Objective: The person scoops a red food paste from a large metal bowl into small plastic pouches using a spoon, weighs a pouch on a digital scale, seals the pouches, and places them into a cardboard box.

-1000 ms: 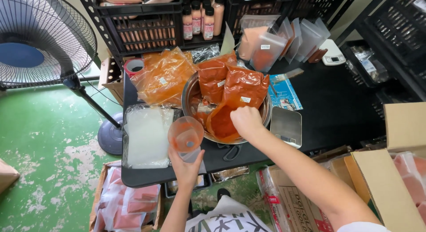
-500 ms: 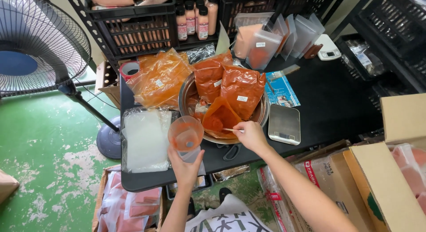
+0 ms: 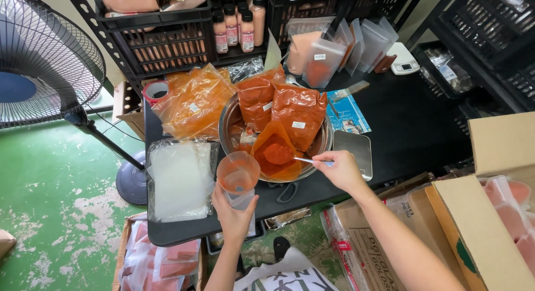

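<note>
At a black counter (image 3: 423,129) crowded with spice bags, the right hand (image 3: 341,169), fingers closed on a spoon (image 3: 290,155) heaped with red powder, works over a steel bowl (image 3: 231,115); the left hand (image 3: 234,213) grips a small pouch (image 3: 243,201) topped by an orange funnel (image 3: 238,172). Filling appears underway; the spoonful would need carrying across to the funnel.

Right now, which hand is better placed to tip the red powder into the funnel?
The right hand, probably: it holds the spoon heaped with red powder over the metal bowl. The left hand is busy holding the funnel and container.
</note>
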